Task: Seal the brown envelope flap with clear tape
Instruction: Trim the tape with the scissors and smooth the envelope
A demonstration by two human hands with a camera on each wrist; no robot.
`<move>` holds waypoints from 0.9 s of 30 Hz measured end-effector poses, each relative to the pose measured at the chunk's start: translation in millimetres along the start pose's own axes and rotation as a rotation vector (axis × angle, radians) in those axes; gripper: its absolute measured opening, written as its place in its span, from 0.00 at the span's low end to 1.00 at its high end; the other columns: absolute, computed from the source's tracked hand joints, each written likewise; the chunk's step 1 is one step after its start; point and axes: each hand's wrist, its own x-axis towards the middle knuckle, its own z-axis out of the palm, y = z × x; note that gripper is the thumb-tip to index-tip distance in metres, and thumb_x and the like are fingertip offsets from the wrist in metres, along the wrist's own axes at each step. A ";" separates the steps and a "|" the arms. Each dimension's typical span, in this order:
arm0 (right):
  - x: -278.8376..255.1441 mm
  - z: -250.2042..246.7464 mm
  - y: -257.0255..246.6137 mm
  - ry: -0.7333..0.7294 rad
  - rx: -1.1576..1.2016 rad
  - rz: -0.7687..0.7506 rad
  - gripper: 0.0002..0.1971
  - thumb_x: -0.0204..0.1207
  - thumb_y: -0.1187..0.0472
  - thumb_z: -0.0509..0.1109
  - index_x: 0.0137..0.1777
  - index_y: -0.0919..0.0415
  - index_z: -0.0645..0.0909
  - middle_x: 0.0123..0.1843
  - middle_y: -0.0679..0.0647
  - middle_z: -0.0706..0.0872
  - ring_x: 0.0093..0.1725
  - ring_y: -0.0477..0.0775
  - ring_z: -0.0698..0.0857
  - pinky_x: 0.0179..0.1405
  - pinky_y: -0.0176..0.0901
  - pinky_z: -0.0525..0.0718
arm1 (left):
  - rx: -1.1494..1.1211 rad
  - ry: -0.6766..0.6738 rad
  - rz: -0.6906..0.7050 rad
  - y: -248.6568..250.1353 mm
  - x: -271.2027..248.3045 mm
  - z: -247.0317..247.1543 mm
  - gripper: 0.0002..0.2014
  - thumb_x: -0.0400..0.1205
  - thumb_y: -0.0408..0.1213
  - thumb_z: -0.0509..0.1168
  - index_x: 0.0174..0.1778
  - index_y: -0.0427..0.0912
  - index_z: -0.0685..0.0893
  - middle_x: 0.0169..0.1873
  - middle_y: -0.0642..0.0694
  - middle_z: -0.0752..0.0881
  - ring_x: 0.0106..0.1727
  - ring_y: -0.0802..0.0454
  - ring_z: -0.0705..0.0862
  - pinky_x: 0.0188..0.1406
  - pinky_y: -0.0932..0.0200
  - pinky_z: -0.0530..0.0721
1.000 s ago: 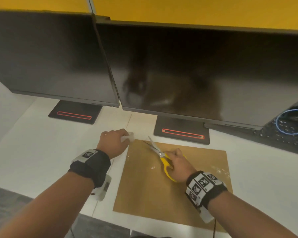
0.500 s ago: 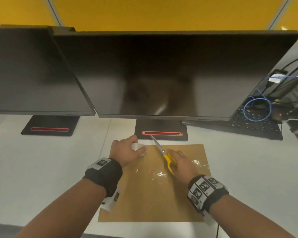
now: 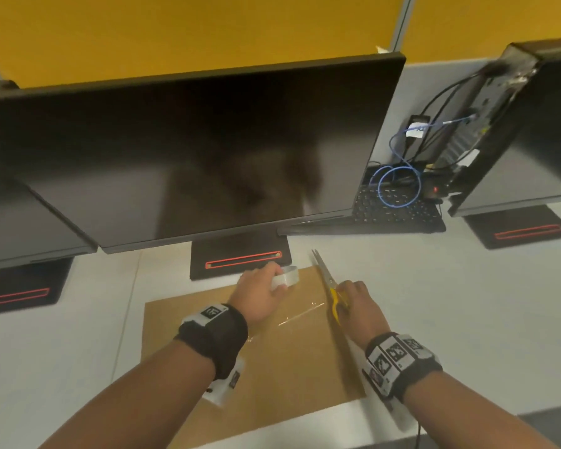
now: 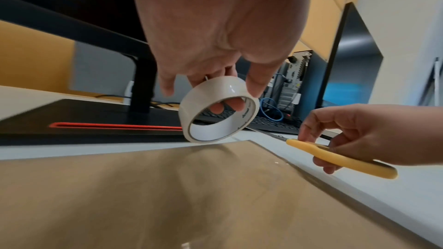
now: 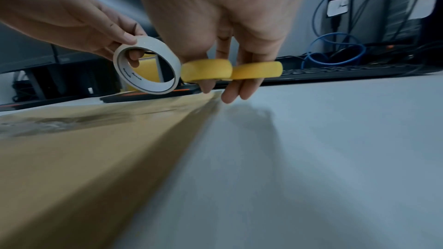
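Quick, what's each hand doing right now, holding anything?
Left hand: holding the roll of clear tape, fingers through its core.
Right hand: holding the yellow-handled scissors, fingers through the handle loops.

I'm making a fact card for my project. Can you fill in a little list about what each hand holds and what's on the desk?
left hand: holds the tape roll, fingers through its hole
right hand: holds the yellow-handled scissors, blades pointing away
envelope: brown, flat on the white desk
tape on envelope: shiny clear strip lying across it
behind: dark monitors, keyboard
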 end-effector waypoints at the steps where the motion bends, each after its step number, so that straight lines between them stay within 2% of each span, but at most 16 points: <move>1: -0.1 -4.0 7.6 0.011 -0.015 0.017 0.14 0.79 0.66 0.63 0.64 0.61 0.74 0.63 0.58 0.73 0.46 0.65 0.85 0.41 0.43 0.76 | -0.007 -0.019 0.023 8.2 4.1 5.6 0.11 0.84 0.42 0.61 0.62 0.46 0.76 0.57 0.44 0.84 0.60 0.43 0.79 0.62 0.51 0.76; 3: 0.7 -9.9 22.0 0.021 -0.046 0.041 0.14 0.79 0.66 0.62 0.64 0.63 0.74 0.62 0.60 0.74 0.46 0.67 0.85 0.39 0.45 0.77 | -0.027 -0.056 0.045 25.1 9.5 15.3 0.10 0.83 0.42 0.62 0.60 0.47 0.77 0.57 0.46 0.84 0.57 0.44 0.81 0.56 0.53 0.79; 5: 2.6 -16.2 35.8 0.028 -0.083 0.074 0.14 0.80 0.66 0.61 0.65 0.64 0.73 0.62 0.61 0.74 0.45 0.68 0.84 0.37 0.45 0.75 | -0.040 -0.065 0.053 41.3 14.2 25.0 0.10 0.83 0.42 0.63 0.59 0.48 0.78 0.56 0.47 0.85 0.55 0.45 0.82 0.54 0.53 0.80; 9: 7.3 -27.0 57.2 0.034 -0.132 0.113 0.14 0.80 0.65 0.61 0.64 0.64 0.73 0.61 0.61 0.74 0.45 0.68 0.85 0.38 0.50 0.79 | -0.045 -0.075 0.050 62.2 26.7 42.6 0.09 0.81 0.43 0.65 0.56 0.48 0.79 0.52 0.47 0.85 0.53 0.44 0.83 0.54 0.52 0.82; 13: 10.9 -32.6 73.5 0.010 -0.186 0.104 0.12 0.79 0.66 0.60 0.61 0.65 0.74 0.58 0.61 0.76 0.43 0.67 0.85 0.33 0.45 0.70 | 0.024 -0.087 0.087 73.9 40.4 60.9 0.08 0.81 0.43 0.66 0.52 0.45 0.79 0.50 0.46 0.86 0.53 0.44 0.82 0.54 0.48 0.81; 15: 13.0 -33.9 79.1 0.002 -0.201 0.094 0.12 0.78 0.67 0.60 0.60 0.64 0.75 0.56 0.60 0.77 0.43 0.66 0.85 0.32 0.45 0.71 | 0.048 -0.091 0.102 76.6 46.6 69.5 0.08 0.81 0.43 0.66 0.51 0.44 0.78 0.50 0.47 0.85 0.55 0.44 0.81 0.54 0.47 0.81; 18: 16.8 -35.1 83.7 -0.002 -0.220 0.094 0.14 0.78 0.65 0.60 0.61 0.61 0.78 0.54 0.57 0.80 0.45 0.63 0.85 0.35 0.45 0.77 | 0.088 -0.094 0.120 80.5 54.8 78.9 0.06 0.81 0.42 0.65 0.48 0.45 0.77 0.49 0.47 0.85 0.52 0.44 0.81 0.52 0.46 0.81; 21: 19.3 -35.8 86.0 -0.011 -0.269 0.088 0.15 0.79 0.61 0.59 0.63 0.56 0.79 0.56 0.55 0.83 0.51 0.61 0.84 0.43 0.47 0.82 | 0.127 -0.098 0.141 83.2 62.0 85.6 0.05 0.80 0.41 0.65 0.45 0.45 0.76 0.49 0.45 0.83 0.51 0.43 0.81 0.52 0.46 0.81; 23: 19.7 -35.9 87.7 0.006 -0.326 0.070 0.15 0.79 0.59 0.59 0.64 0.54 0.80 0.56 0.53 0.85 0.56 0.59 0.80 0.44 0.47 0.82 | 0.135 -0.098 0.151 84.0 66.1 89.3 0.04 0.80 0.40 0.65 0.46 0.43 0.78 0.49 0.45 0.82 0.52 0.43 0.79 0.53 0.47 0.79; 27: 20.3 -36.1 90.1 0.022 -0.295 0.048 0.16 0.80 0.59 0.59 0.64 0.55 0.80 0.59 0.54 0.83 0.56 0.59 0.80 0.43 0.46 0.78 | 0.179 -0.106 0.197 82.2 73.4 98.0 0.05 0.81 0.38 0.64 0.49 0.42 0.80 0.51 0.45 0.81 0.55 0.44 0.77 0.54 0.49 0.78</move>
